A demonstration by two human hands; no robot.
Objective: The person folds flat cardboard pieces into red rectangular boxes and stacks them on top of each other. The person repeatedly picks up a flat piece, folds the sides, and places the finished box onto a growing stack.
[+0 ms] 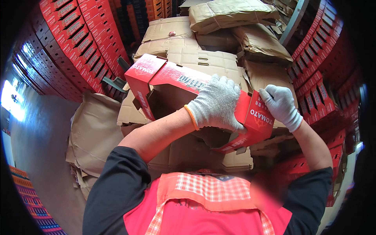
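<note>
A red cardboard box [256,122] with white and dark print is tilted in front of me, over a stack of flat brown cardboard. Its brown inside shows through the open middle. My left hand [219,102], in a grey knit glove with an orange cuff edge, reaches across the opening and grips the box's far wall near its right end. The thumb points toward the right end panel. My right hand [280,105], in a matching glove, is closed on the far right corner of the box. The fingertips of both hands are partly hidden.
Brown paper-wrapped bundles [233,15] lie behind the stack. Tall piles of red boxes [80,37] rise at left, with more red boxes [317,98] at right. A bulging brown paper sheet [94,133] hangs at the left beside the grey floor [39,133].
</note>
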